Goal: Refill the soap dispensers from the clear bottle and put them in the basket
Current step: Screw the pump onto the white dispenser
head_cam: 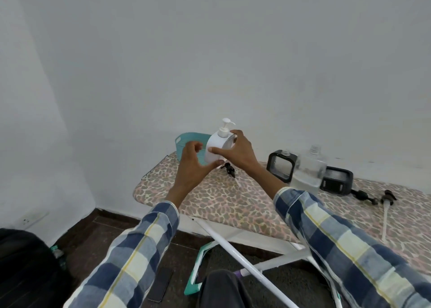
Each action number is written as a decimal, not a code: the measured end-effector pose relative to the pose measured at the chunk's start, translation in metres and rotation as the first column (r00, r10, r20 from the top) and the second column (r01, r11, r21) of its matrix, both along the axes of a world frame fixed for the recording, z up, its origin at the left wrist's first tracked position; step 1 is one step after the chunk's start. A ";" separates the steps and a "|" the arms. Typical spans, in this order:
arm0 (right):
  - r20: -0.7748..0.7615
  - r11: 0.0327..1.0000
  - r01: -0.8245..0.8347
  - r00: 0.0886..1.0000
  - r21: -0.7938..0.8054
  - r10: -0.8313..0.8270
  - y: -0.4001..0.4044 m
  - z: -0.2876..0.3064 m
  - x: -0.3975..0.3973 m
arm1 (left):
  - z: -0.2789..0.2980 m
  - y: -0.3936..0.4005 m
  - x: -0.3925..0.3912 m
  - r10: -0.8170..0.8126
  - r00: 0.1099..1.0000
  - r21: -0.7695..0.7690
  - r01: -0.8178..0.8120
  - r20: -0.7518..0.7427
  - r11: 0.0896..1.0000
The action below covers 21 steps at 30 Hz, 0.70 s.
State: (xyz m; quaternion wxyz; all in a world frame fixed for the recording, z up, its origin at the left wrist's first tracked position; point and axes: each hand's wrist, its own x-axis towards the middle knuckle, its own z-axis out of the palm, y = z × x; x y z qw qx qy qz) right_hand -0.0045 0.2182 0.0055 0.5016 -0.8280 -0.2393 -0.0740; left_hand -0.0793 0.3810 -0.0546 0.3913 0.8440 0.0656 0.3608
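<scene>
White dispenser (215, 147) in right hand (235, 152), just before basket (183, 144) rim.

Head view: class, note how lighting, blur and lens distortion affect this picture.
Head view: light is soft and even, with no hard shadows; the left hand is motion-smeared at its fingers; the clear bottle looks hazy; wide-angle bending bows the ironing board and stretches both sleeves toward the corners.

We see a white pump dispenser (215, 147) held upright, pump on, before the teal basket (184, 144). The clear bottle (309, 170) stands uncapped between two black dispensers (281, 166) (335, 179), their pumps (386, 201) lying loose.
</scene>
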 end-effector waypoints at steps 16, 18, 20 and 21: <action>-0.020 0.998 -0.064 0.998 0.027 0.065 0.099 -0.002 0.123 | -0.076 0.107 0.101 0.148 0.986 -0.416 -0.164 -0.071 0.895; -0.080 0.994 -0.108 0.991 -0.018 0.106 0.117 -0.004 0.138 | -0.083 0.108 0.110 0.162 0.985 -0.382 -0.171 -0.056 0.908; -0.146 0.989 -0.138 0.981 -0.058 0.129 0.136 -0.007 0.151 | -0.089 0.109 0.114 0.170 0.984 -0.346 -0.177 -0.052 0.922; -0.188 0.986 -0.158 0.972 -0.060 0.144 0.147 -0.010 0.158 | -0.091 0.109 0.114 0.179 0.982 -0.330 -0.186 -0.052 0.926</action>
